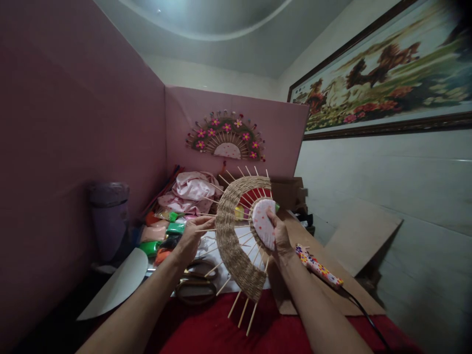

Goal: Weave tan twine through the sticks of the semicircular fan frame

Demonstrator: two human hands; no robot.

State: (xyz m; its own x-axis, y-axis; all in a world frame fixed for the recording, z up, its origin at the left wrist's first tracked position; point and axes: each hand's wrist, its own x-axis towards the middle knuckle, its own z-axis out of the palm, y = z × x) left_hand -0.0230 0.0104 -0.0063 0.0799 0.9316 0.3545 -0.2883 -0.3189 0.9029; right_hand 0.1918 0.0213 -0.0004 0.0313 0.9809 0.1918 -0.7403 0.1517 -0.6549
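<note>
A half-round woven fan (226, 216) is held up on its side, its braided straw band curving to the left. Thin wooden sticks radiate through the band and poke out past its edge. At its centre is a half-round piece of white cloth with red dots (262, 221). My right hand (280, 236) is closed on this centre, thumb across the cloth. The fingers of my left hand (193, 237) pinch a stick end at the fan's left edge. Below the left hand lie large dark-handled scissors (197, 282).
A finished-looking flowered fan (226, 135) hangs on the pink board (280, 125). Bags of coloured clay-like material (152, 235) and crumpled pink cloth (193, 189) lie at left. A flower-patterned glue gun (319, 265) with a cord rests on cardboard (354, 300) at right.
</note>
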